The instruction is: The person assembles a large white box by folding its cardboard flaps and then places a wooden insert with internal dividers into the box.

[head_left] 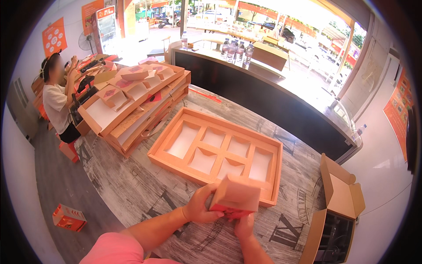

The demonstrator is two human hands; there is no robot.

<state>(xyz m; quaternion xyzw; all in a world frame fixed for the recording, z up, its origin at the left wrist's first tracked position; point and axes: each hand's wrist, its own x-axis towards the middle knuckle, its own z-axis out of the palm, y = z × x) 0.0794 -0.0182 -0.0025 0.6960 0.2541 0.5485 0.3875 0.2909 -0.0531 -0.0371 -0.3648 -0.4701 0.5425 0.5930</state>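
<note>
My left hand (202, 205) is closed around the left side of a small cardboard box (237, 196), brown on top with a red lower part. At the box's lower right corner my right hand (245, 226) grips it too, its fingers partly hidden by the box. The box is held slightly tilted above the near edge of a large shallow cardboard tray (173, 169). Dividers split that tray into several compartments with white bottoms, and nothing lies in the ones I can see. The held box covers a bit of the tray's front edge.
Stacked cardboard trays (118, 133) stand at the left of the wood-patterned table (140, 189). An open carton (342, 182) with black contents is at right. Several bottles (237, 52) and a carton (269, 56) stand on the counter. An orange box (69, 218) is on the floor; another person (56, 97) works at left.
</note>
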